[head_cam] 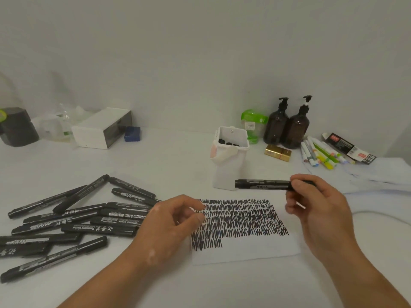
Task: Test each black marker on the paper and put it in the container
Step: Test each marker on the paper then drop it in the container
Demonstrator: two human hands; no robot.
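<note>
Black marker (pixel 262 184) was held level in your right hand (pixel 318 210), fingers pinching its right end, above the scribbled paper (pixel 244 252), just in front of the white container (pixel 229 165). Your left hand (pixel 171 221) was at the paper's left edge, fingers loosely curled, empty. Loose markers (pixel 73 218) lay heaped left on the surface (pixel 178 156).

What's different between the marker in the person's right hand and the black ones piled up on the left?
The held marker is in the air, gripped level by the right hand; the piled markers lie on the table. The held marker is near the white container; the piled markers are left of the scribbled paper, crossing at mixed angles. Both have black barrels with pale print.
</note>
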